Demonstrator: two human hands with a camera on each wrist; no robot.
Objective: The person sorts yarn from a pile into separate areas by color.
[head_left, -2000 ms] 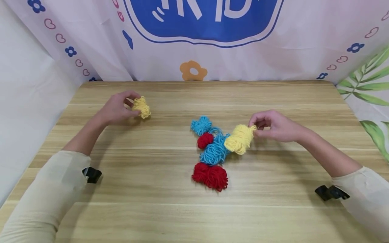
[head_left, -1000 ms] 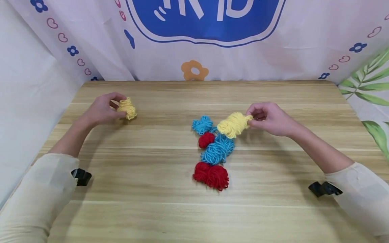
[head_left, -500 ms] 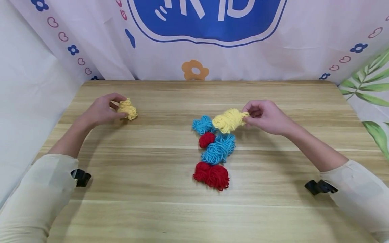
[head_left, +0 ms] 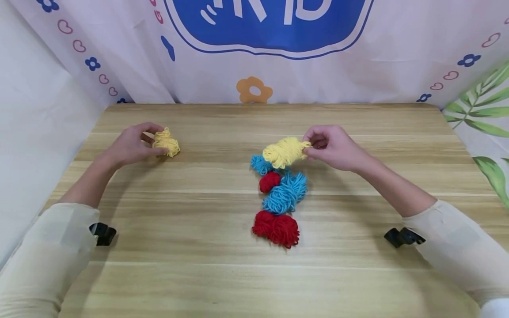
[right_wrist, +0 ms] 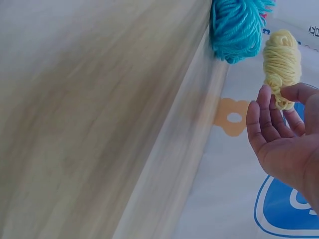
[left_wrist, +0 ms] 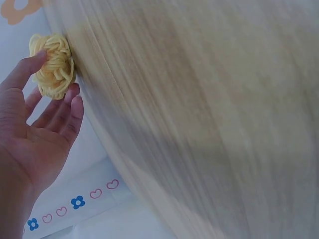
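At the left of the table in the head view, my left hand (head_left: pixel 133 143) pinches a small yellow yarn bundle (head_left: pixel 166 142) between thumb and fingers. My right hand (head_left: pixel 332 146) holds a larger yellow yarn skein (head_left: pixel 285 152) by its right end, raised over the back of the pile. Part of a small blue yarn bundle (head_left: pixel 261 164) is hidden behind that skein. In front of it lie a small red yarn ball (head_left: pixel 270 182), a larger blue yarn skein (head_left: pixel 284 194) and a red yarn skein (head_left: pixel 276 229). The right wrist view shows the yellow skein's end gripped by thumb and fingertips.
The wooden table (head_left: pixel 191 247) carries the yarn pile near its middle. A printed white curtain (head_left: pixel 207 79) hangs along the back edge. Black clips (head_left: pixel 102 234) are attached at both sleeves.
My right hand has carried the larger yellow skein left and toward the back, from over the big blue skein to over the small blue bundle. My left hand first shifted left, then stayed put.
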